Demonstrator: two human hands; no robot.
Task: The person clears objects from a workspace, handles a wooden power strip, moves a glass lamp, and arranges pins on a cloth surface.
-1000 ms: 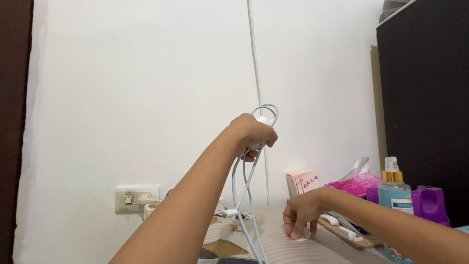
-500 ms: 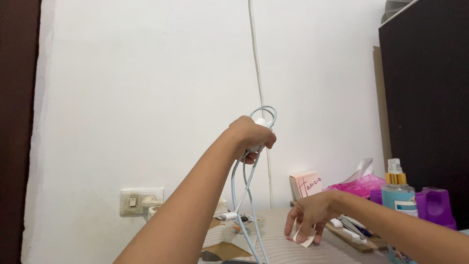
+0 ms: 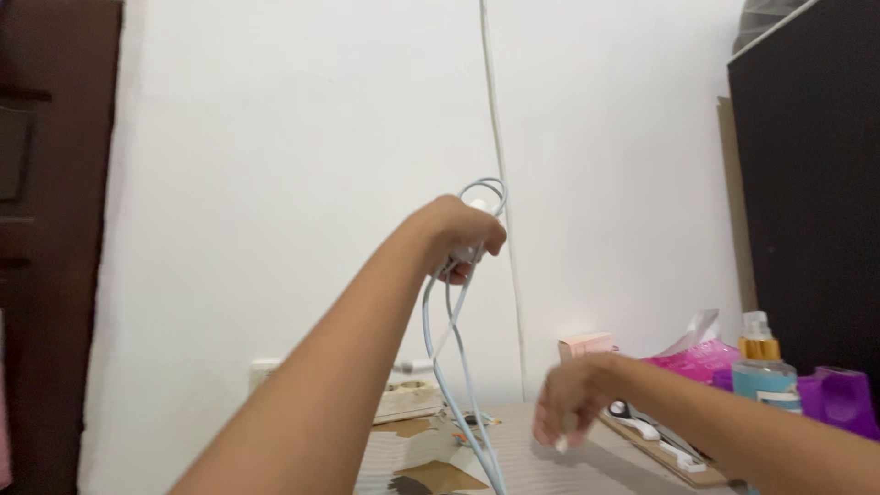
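My left hand is raised in front of the white wall, closed around a looped pale blue cable with a white plug end. The cable's strands hang down from my fist to the table. My right hand is low over the striped tabletop, blurred, its fingers pinched on a small white piece of paper.
A pink box, a pink packet, a blue spray bottle and a purple object stand at the right. A dark cabinet rises behind them. A wall socket and power strip sit at the left. A white cord runs down the wall.
My right hand has lifted the small white paper off the tabletop. The view has shifted left, showing a dark door frame. My left hand still holds the cable up.
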